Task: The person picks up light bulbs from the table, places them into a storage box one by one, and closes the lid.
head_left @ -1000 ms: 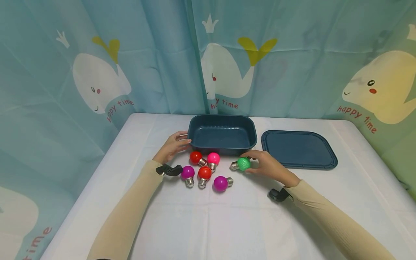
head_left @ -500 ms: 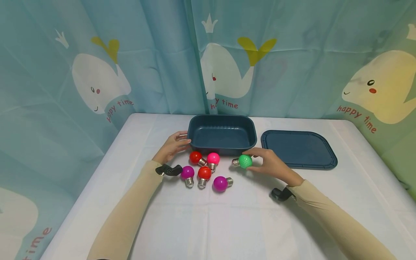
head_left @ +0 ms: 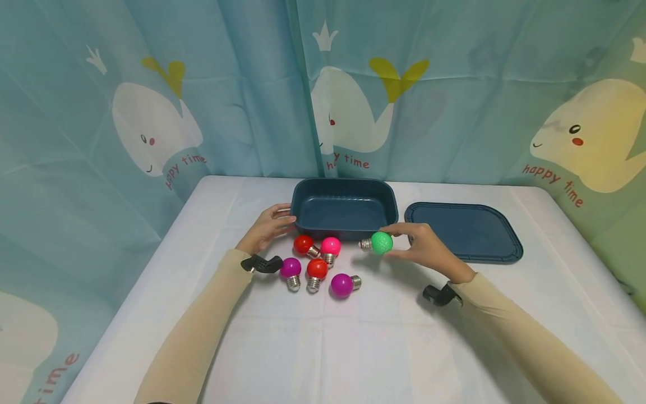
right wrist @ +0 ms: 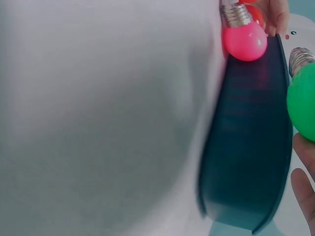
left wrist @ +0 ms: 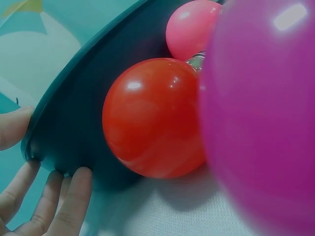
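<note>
My right hand (head_left: 429, 247) pinches the round green head of a light bulb (head_left: 382, 243) between thumb and fingers. Its silver screw base points left, and the bulb is at the near right corner of a dark blue container (head_left: 348, 233). In the right wrist view, the green bulb (right wrist: 304, 101) shows beside the container's rim. My left hand (head_left: 267, 229) touches the container's left end with loosely extended fingers, the fingertips (left wrist: 81, 179) against its outer wall. Close to that hand lie a red bulb (head_left: 303, 244) and a purple bulb (head_left: 290, 267).
A pink bulb (head_left: 331, 246), a red-orange bulb (head_left: 317, 269) and another purple bulb (head_left: 342, 285) lie on the white table (head_left: 303, 348) in front of the container. A flat dark blue lid (head_left: 464, 230) lies to the right. A whale-print curtain (head_left: 252, 112) hangs behind the table.
My right hand has lifted the green bulb up from the table and slightly away from me, toward the container's near rim. The left hand and other bulbs have stayed put.
</note>
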A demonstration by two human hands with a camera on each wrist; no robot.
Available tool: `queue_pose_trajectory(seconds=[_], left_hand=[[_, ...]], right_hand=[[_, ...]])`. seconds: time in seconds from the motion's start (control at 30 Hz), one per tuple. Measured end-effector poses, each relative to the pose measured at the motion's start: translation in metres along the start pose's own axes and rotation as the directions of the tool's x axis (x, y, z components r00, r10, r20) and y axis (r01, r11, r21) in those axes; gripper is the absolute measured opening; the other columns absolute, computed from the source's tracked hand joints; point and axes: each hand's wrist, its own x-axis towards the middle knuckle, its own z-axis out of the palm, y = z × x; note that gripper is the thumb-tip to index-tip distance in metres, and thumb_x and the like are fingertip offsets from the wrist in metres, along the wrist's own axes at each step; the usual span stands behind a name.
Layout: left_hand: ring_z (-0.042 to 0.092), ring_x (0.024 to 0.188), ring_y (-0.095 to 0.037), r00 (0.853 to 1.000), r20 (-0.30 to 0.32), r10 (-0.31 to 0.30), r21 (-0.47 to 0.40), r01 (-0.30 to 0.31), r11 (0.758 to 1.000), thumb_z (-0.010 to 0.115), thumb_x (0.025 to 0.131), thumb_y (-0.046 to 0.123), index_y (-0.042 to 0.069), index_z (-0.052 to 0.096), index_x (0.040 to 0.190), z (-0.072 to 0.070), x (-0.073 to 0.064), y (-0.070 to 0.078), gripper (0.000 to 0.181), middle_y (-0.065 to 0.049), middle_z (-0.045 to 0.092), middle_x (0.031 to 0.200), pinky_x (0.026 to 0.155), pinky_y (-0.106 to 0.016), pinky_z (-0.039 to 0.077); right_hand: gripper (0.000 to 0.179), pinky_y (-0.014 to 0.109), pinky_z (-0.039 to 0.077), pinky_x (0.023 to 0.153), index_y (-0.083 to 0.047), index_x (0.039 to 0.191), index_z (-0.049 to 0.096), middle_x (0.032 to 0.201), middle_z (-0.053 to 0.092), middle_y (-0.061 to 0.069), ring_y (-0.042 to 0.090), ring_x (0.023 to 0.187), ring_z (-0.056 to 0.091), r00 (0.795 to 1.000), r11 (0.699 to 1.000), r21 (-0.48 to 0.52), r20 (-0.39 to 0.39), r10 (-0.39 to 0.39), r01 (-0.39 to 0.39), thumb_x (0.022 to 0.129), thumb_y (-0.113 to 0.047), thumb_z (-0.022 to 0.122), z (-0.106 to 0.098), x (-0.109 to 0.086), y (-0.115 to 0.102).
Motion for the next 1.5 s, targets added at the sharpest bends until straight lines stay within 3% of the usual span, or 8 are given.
queue_pose_trajectory(seconds=[0.17, 0.43, 0.63, 0.77, 0.93, 1.17, 1.33, 1.5], left_hand=[[0.048, 0.12, -0.026, 1.0, -0.003, -0.005, 0.0, 0.005, 1.0, 0.054, 0.092, 0.004, 0.002, 0.03, 0.144, -0.001, 0.001, -0.001, 0.057, -0.022, 0.036, 0.146, 0.11, -0.044, 0.037], [0.043, 0.129, -0.033, 1.0, -0.014, -0.016, 0.003, 0.016, 1.0, 0.055, 0.092, 0.004, 0.003, 0.031, 0.143, -0.003, 0.004, -0.002, 0.057, -0.02, 0.038, 0.145, 0.11, -0.044, 0.038], [0.043, 0.129, -0.034, 1.0, -0.018, -0.025, 0.002, 0.025, 1.0, 0.055, 0.092, 0.005, 0.003, 0.03, 0.144, -0.004, 0.005, -0.003, 0.057, -0.02, 0.037, 0.146, 0.11, -0.044, 0.037], [0.046, 0.127, -0.033, 1.0, -0.004, 0.009, 0.011, -0.009, 1.0, 0.059, 0.09, 0.009, 0.002, 0.033, 0.142, -0.006, 0.004, -0.006, 0.059, -0.021, 0.038, 0.144, 0.109, -0.045, 0.038], [0.052, 0.119, -0.027, 0.998, 0.026, 0.061, -0.003, -0.061, 0.998, 0.068, 0.085, 0.018, 0.003, 0.039, 0.138, -0.008, 0.003, -0.009, 0.062, -0.02, 0.045, 0.138, 0.106, -0.042, 0.043], [0.042, 0.13, -0.034, 1.0, -0.008, -0.006, 0.011, 0.006, 1.0, 0.056, 0.091, 0.006, 0.002, 0.032, 0.143, -0.004, 0.005, -0.006, 0.057, -0.022, 0.037, 0.145, 0.11, -0.045, 0.037], [0.043, 0.129, -0.032, 1.0, -0.011, -0.021, 0.007, 0.021, 1.0, 0.055, 0.092, 0.006, 0.002, 0.031, 0.144, -0.003, 0.005, -0.003, 0.057, -0.021, 0.037, 0.146, 0.11, -0.044, 0.038], [0.042, 0.13, -0.034, 1.0, -0.016, -0.023, 0.0, 0.023, 1.0, 0.056, 0.091, 0.006, 0.004, 0.032, 0.143, -0.002, 0.004, -0.003, 0.057, -0.02, 0.038, 0.145, 0.109, -0.044, 0.038]], right_hand=[[0.051, 0.044, 0.054, 0.073, -0.006, 0.111, 0.068, 0.102, 0.072, 0.007, 0.026, 0.087, 0.064, 1.0, 1.0, -0.029, -0.001, -0.009, 0.009, 0.063, -0.011, 0.085, -0.009, 0.008, -0.002], [0.052, 0.029, 0.053, 0.069, -0.005, 0.113, 0.067, 0.101, 0.072, 0.007, 0.017, 0.087, 0.065, 0.998, 0.995, -0.087, 0.013, -0.054, 0.055, 0.065, -0.012, 0.084, -0.025, 0.029, -0.009], [0.053, 0.03, 0.054, 0.073, -0.004, 0.115, 0.065, 0.104, 0.071, 0.008, 0.017, 0.09, 0.064, 0.999, 0.996, -0.087, 0.043, -0.028, 0.032, 0.067, -0.015, 0.084, -0.037, 0.046, -0.016], [0.054, 0.031, 0.056, 0.069, -0.003, 0.117, 0.064, 0.107, 0.07, 0.01, 0.019, 0.092, 0.063, 0.998, 0.997, -0.07, 0.056, -0.005, 0.009, 0.068, -0.015, 0.083, -0.043, 0.06, -0.02], [0.054, 0.038, 0.056, 0.077, -0.004, 0.118, 0.064, 0.107, 0.07, 0.011, 0.023, 0.095, 0.065, 0.998, 0.996, -0.084, 0.062, -0.001, 0.006, 0.069, -0.015, 0.082, -0.049, 0.076, -0.024], [0.053, 0.042, 0.056, 0.08, -0.001, 0.119, 0.063, 0.109, 0.069, 0.014, 0.027, 0.097, 0.066, 0.996, 0.996, -0.086, 0.078, -0.032, 0.039, 0.07, -0.014, 0.082, -0.054, 0.099, -0.026], [0.052, 0.041, 0.058, 0.076, -0.002, 0.117, 0.064, 0.109, 0.07, 0.014, 0.026, 0.094, 0.066, 0.996, 0.994, -0.105, 0.077, -0.036, 0.044, 0.07, -0.014, 0.082, -0.054, 0.114, -0.024], [0.052, 0.042, 0.055, 0.082, -0.004, 0.118, 0.065, 0.109, 0.07, 0.012, 0.025, 0.094, 0.064, 0.997, 0.995, -0.101, 0.082, -0.005, 0.014, 0.071, -0.017, 0.081, -0.052, 0.127, -0.021]])
